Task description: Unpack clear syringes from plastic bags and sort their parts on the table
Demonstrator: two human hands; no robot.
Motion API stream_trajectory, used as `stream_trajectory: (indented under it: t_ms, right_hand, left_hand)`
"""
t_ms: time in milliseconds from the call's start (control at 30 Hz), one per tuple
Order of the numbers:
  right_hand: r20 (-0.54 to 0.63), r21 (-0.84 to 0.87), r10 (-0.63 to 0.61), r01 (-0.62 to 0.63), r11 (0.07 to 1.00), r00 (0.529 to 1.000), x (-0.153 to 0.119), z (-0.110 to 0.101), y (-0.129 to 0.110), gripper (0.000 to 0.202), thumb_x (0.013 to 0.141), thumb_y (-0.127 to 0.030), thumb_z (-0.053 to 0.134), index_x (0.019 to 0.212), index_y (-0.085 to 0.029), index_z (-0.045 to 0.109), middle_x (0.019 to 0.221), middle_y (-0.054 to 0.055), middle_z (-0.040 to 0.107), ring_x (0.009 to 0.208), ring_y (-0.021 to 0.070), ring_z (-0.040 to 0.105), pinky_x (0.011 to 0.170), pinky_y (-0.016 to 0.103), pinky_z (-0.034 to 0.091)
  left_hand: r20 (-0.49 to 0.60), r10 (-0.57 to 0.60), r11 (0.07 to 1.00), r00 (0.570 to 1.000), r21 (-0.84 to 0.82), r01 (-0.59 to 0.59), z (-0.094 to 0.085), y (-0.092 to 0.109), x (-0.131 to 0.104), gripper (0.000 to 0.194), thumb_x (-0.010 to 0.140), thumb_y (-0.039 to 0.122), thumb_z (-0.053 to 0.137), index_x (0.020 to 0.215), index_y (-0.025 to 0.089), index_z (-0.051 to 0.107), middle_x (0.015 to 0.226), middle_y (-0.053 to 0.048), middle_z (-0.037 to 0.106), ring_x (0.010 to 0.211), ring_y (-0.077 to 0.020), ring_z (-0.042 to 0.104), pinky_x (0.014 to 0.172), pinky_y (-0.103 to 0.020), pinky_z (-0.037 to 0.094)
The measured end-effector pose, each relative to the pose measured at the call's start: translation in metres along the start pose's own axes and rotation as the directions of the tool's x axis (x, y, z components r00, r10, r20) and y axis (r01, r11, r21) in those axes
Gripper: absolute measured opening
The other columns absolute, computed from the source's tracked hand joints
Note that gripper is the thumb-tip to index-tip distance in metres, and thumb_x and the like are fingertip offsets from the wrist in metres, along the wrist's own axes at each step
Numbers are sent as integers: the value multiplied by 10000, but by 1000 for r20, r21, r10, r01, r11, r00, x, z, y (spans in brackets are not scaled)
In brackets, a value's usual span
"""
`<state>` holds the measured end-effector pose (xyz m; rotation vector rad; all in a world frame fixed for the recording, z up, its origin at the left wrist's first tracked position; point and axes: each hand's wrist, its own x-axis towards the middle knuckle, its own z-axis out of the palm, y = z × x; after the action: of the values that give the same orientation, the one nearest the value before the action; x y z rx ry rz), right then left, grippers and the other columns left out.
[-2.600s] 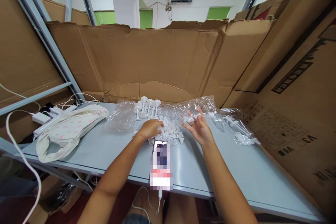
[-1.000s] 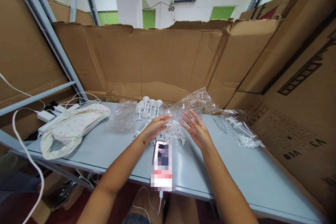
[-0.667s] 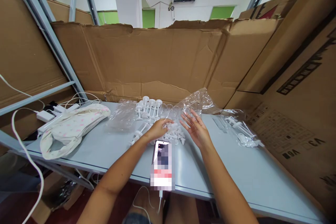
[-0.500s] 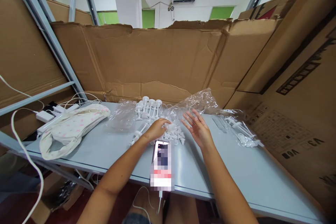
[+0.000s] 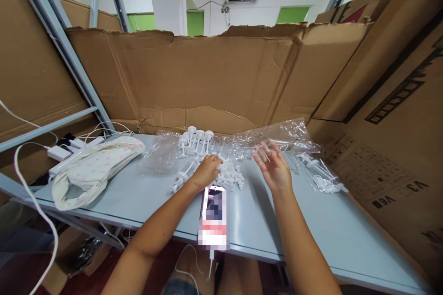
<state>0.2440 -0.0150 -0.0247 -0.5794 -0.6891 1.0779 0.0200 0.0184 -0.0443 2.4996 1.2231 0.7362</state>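
Observation:
My left hand (image 5: pixel 206 171) is over the left edge of a pile of small white plastic pieces (image 5: pixel 232 175). Its fingers are curled in, and what they may hold is hidden. Beyond it stand several white plunger rods with round ends (image 5: pixel 199 139). Large clear syringe barrels (image 5: pixel 183 176) lie to its left. My right hand (image 5: pixel 275 170) is raised above the table, right of the pile, its fingers apart and nothing seen in them. Just behind it, a clear plastic bag (image 5: pixel 287 132) stretches along the back.
A phone (image 5: pixel 214 207) with a cable lies at the front edge of the grey table (image 5: pixel 321 230). Bagged white syringe parts (image 5: pixel 320 177) are on the right, a patterned cloth pouch (image 5: pixel 100 168) on the left. Another clear bag (image 5: pixel 162 154) lies near it. Cardboard (image 5: pixel 207 78) walls the back.
My right hand has moved right, away from the pile. The clear bag behind it now reaches farther right and lies lower. My left hand has barely shifted.

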Motion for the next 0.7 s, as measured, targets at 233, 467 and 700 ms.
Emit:
stream_trajectory:
  t_ms: [233,467,700]
  right_hand:
    - [-17,30,-51,51,998,999,2,-3,-7,265,762,-315,669,1021,-345,628,1194,-22,653,1073,197,625,1029,493,416]
    - [-25,25,-23,24,999,999,3,-5,-6,260,758,-302,660,1013,-341,631,1153,-27,678,1045,202,640,1031,500,412]
    - [-23,23,-8,9,1000,1000,3,-4,-5,248,755,-289,661,997,-331,636,1113,-28,694,1024,205,651,1044,501,398]
  left_hand:
    - [-47,-38,997,998,-65,35,-20,5,-1,247,757,101,545,975,197,612,1086,-69,596,1086,-219,517,998,-375,362]
    - [234,-94,993,968,87,75,-49,13,-12,124,713,261,633,831,226,622,789,1,626,727,-175,572,661,-262,402]
    - [398,-210,968,893,215,132,-53,12,-17,171,693,215,603,855,244,649,805,-12,673,740,-192,595,631,-250,379]
